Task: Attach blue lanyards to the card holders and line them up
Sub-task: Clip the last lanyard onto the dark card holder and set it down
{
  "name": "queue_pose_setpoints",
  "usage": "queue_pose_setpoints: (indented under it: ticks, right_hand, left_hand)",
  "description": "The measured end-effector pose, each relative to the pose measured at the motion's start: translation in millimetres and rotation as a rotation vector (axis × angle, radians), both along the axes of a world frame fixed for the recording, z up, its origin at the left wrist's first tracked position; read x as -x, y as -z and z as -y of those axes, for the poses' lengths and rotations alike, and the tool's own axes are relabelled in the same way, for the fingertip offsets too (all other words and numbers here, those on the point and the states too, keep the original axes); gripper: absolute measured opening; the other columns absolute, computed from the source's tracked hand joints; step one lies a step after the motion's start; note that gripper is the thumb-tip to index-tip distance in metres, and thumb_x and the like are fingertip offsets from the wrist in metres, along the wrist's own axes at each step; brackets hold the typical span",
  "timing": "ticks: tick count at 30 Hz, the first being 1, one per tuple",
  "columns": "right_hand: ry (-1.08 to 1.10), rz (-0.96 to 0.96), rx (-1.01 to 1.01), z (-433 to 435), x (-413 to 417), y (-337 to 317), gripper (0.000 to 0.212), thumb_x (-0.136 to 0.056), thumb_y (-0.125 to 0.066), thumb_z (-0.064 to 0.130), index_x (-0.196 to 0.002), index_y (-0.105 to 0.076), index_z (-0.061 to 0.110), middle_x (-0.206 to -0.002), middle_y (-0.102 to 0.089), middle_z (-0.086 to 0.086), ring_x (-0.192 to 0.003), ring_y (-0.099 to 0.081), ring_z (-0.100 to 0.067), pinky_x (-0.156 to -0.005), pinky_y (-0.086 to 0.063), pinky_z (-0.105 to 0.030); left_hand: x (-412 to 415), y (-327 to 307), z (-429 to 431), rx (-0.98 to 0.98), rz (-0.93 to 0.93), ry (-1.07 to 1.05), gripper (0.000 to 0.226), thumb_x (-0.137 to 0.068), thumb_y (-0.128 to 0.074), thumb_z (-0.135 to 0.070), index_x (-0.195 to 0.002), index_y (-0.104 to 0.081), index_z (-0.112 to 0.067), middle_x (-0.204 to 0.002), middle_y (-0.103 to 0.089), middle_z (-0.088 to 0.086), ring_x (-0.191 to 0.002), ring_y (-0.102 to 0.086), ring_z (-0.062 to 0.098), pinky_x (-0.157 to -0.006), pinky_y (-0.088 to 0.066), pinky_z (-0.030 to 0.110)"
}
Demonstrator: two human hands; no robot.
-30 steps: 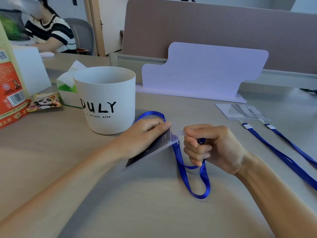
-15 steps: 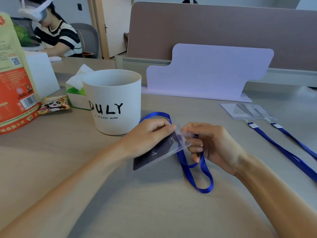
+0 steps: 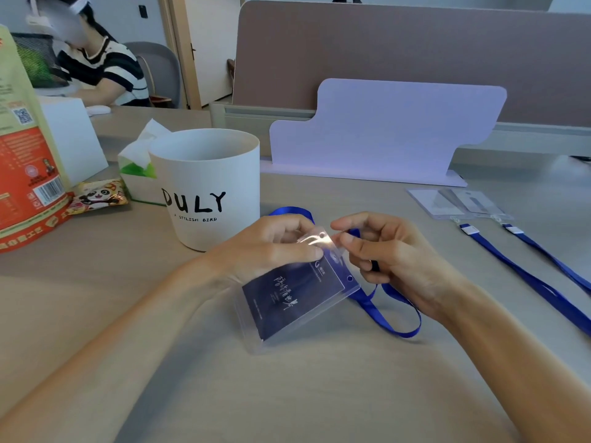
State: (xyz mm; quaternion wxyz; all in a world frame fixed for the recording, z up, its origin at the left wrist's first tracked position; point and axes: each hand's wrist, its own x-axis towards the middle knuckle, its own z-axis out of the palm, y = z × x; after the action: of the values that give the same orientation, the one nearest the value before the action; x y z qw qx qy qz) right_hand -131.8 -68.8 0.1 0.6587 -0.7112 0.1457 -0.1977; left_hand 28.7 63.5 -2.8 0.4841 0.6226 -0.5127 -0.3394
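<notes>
Your left hand [image 3: 271, 247] pinched the top edge of the clear card holder [image 3: 297, 302], tilted above the counter [image 3: 319, 394]. Your right hand [image 3: 393, 260] gripped the blue lanyard [image 3: 399, 318] just beside that edge.

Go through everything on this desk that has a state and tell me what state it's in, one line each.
Card holder, tilted, card inside.
Left hand, pinching the card holder's top.
Right hand, gripping the blue lanyard's end.
Blue lanyard, lying in a loose loop; clip hidden.
Two other holders, flat, their lanyards attached.
White bucket, upright, open top.
Tissue box, tissue sticking out.
</notes>
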Motion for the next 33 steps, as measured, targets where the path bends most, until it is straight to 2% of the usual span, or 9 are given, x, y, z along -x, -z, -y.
queue_pose_setpoints:
  ticks: [3,7,10,14,19,23,26,30,33]
  right_hand:
    - [0.003,-0.006,0.000,0,-1,0,0.020,-0.087,-0.064,0.004,-0.106,-0.068,0.009,-0.072,-0.069,-0.005,-0.055,-0.048,-0.016,-0.042,-0.037,-0.022]
    - [0.044,-0.036,0.056,-2,-3,1,0.018,-0.086,-0.067,0.012,-0.103,-0.071,0.008,-0.061,-0.066,0.000,-0.055,-0.055,-0.014,-0.044,-0.042,-0.022]
    - [0.054,-0.022,0.047,-1,-1,2,0.017,-0.085,-0.068,0.013,-0.101,-0.074,0.010,-0.069,-0.067,-0.007,-0.060,-0.053,-0.018,-0.045,-0.042,-0.022]
    - [0.030,0.030,0.024,-3,0,-2,0.017,-0.088,-0.063,0.008,-0.101,-0.075,0.008,-0.086,-0.073,-0.013,-0.061,-0.056,-0.012,-0.044,-0.042,-0.023]
    - [0.088,0.041,0.103,-3,-1,-3,0.015,-0.084,-0.068,0.009,-0.095,-0.077,0.016,-0.073,-0.071,0.005,-0.057,-0.050,-0.014,-0.045,-0.042,-0.023]
    - [0.139,0.071,0.108,-6,-3,-5,0.010,-0.082,-0.071,0.009,-0.088,-0.076,0.015,-0.067,-0.068,0.005,-0.059,-0.048,-0.015,-0.045,-0.041,-0.023]
    - [0.169,0.117,0.090,-6,-2,-7,0.008,-0.081,-0.071,0.006,-0.081,-0.074,0.013,-0.074,-0.070,-0.009,-0.056,-0.053,-0.012,-0.044,-0.040,-0.024]
    - [0.172,0.115,0.140,-4,0,-8,0.008,-0.083,-0.071,0.008,-0.081,-0.077,0.013,-0.089,-0.068,-0.028,-0.060,-0.049,-0.017,-0.046,-0.036,-0.025]
    - [0.135,0.131,0.141,-6,1,-10,0.012,-0.084,-0.065,0.011,-0.082,-0.076,0.009,-0.087,-0.071,-0.021,-0.062,-0.049,-0.018,-0.046,-0.036,-0.024]
  left_hand:
    - [-1,-2,-2,0.012,-0.018,0.021,0.021,-0.070,-0.075,-0.028,-0.086,-0.068,-0.017,-0.093,-0.074,0.006,-0.086,-0.067,0.014,-0.085,-0.050,0.026]
    - [7,-10,-5,0.013,-0.026,0.017,0.014,-0.080,-0.072,-0.005,-0.078,-0.060,-0.012,-0.060,-0.063,-0.011,-0.055,-0.058,0.002,-0.058,-0.044,0.012]
    - [11,-10,-5,0.011,-0.027,-0.005,0.016,-0.077,-0.076,-0.014,-0.073,-0.060,-0.017,-0.060,-0.063,-0.011,-0.056,-0.058,0.002,-0.056,-0.044,0.013]
    - [10,-12,-5,-0.027,0.015,-0.029,0.019,-0.070,-0.078,-0.035,-0.070,-0.063,-0.023,-0.063,-0.064,-0.009,-0.057,-0.058,0.004,-0.054,-0.041,0.014]
    - [14,-13,-4,-0.010,-0.001,-0.042,0.010,-0.079,-0.069,-0.023,-0.075,-0.062,-0.015,-0.055,-0.060,-0.014,-0.047,-0.052,-0.002,-0.046,-0.036,0.007]
    - [15,-12,-3,0.037,-0.019,-0.039,0.014,-0.074,-0.067,-0.031,-0.080,-0.070,-0.019,-0.063,-0.066,-0.011,-0.059,-0.060,-0.001,-0.056,-0.044,0.011]
    - [14,-9,-1,0.082,-0.017,-0.067,0.022,-0.070,-0.068,-0.037,-0.082,-0.074,-0.018,-0.083,-0.073,0.007,-0.081,-0.067,0.012,-0.078,-0.051,0.025]
    - [15,-10,-1,0.093,-0.012,-0.105,0.026,-0.070,-0.070,-0.039,-0.082,-0.074,-0.017,-0.089,-0.072,0.012,-0.083,-0.066,0.015,-0.082,-0.050,0.031]
    - [18,-11,-2,0.108,-0.017,-0.114,0.028,-0.069,-0.070,-0.038,-0.086,-0.075,-0.017,-0.094,-0.073,0.011,-0.087,-0.067,0.016,-0.086,-0.052,0.032]
